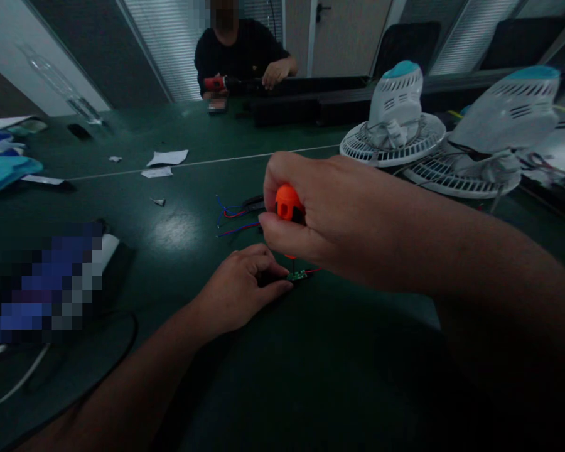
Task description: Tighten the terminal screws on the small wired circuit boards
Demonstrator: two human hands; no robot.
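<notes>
My right hand (320, 216) is closed round an orange-handled screwdriver (286, 204), held upright with its tip down on a small green circuit board (297, 275). My left hand (242, 285) rests on the dark green table (179, 232) with its fingers curled, pinching the board's left edge. Red and blue wires (233, 220) run from the board's area away across the table, and a thin red wire shows beside the board.
Two white fan heads (395, 119) (494, 132) lie face down at the right. Paper scraps (167, 158) lie mid-table, blue cloth (2, 166) at the left, a black cable (122, 342) near left. Across the table another person's hand (273, 72) works beside a red tool (214, 83).
</notes>
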